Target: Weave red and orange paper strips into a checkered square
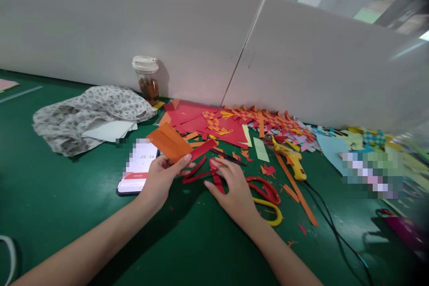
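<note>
Your left hand (161, 178) pinches a folded orange paper (169, 142) between thumb and fingers, lifted just above the green table (50, 196) beside the phone (138, 166). Your right hand (234, 187) lies flat, fingers spread, pressing on red paper strips (201, 170) just right of the phone. The scissors (268, 194) lie partly under that hand. Farther right of the phone lies a yellow glue gun (293, 161); behind it stands a lidded cup (146, 78).

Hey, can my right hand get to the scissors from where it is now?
Probably yes. The right hand rests flat on red paper strips, and the scissors lie on the green table right beside it, with nothing lying over their handles.
</note>
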`<action>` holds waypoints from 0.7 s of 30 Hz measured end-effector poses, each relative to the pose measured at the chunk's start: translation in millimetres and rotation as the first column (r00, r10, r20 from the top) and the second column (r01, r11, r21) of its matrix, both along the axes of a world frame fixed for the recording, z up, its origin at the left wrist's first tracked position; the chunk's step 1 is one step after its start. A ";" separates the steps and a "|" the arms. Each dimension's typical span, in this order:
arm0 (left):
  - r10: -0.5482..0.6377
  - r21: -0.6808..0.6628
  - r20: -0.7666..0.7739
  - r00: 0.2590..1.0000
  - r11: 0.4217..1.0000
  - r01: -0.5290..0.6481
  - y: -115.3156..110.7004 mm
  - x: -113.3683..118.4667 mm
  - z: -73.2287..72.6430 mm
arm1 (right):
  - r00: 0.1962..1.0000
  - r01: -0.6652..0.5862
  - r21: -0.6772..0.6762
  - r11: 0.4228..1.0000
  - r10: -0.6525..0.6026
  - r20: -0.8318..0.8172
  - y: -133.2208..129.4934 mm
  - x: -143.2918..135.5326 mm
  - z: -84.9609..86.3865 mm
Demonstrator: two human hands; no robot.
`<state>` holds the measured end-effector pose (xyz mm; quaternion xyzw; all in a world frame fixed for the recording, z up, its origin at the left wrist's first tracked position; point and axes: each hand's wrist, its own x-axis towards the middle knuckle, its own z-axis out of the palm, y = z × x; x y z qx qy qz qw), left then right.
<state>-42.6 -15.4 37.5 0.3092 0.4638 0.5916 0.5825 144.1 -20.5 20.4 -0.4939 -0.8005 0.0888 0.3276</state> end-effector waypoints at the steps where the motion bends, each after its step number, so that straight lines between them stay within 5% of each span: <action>1: 0.012 -0.003 0.004 1.000 1.000 -0.012 0.4 -0.1 0.3 | 0.997 -0.012 0.022 1.000 0.010 0.079 1.5 -0.3 -1.0; 6: -0.042 0.007 -0.015 0.999 0.999 0.042 -0.1 0.4 0.3 | 0.978 -0.098 0.083 0.992 0.081 0.191 -1.0 1.7 5.6; 11: -0.103 -0.036 -0.030 0.994 0.994 0.101 -1.1 0.1 -1.1 | 0.946 -0.243 0.000 0.970 0.237 0.219 -10.5 2.9 16.6; 16: -0.198 -0.024 -0.056 0.979 0.980 0.197 -3.6 2.7 0.6 | 0.935 -0.215 -0.074 0.974 0.227 0.271 -7.7 -2.6 6.2; 21: -0.219 -0.010 -0.071 0.973 0.976 0.218 -3.9 3.5 2.5 | 0.925 -0.265 0.009 0.964 0.252 0.284 -4.9 -4.0 -0.1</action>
